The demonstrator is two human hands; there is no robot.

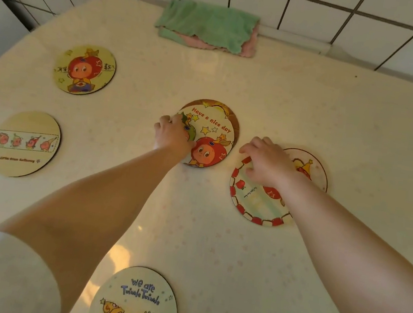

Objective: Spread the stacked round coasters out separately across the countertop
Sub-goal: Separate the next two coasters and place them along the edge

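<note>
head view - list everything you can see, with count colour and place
lone coasters: four, cream with red cartoon prints; two far left, one near edge, one under the right hand
stacked coasters: at least two, "Have a nice day" one on top, brown edge showing beneath; centre
cloth: one folded, green over pink; back, by the wall
countertop: one, cream
wall tiles: white, dark grout; behind
left hand: on the stack's left edge
right hand: flat on the red-bordered coaster
</note>
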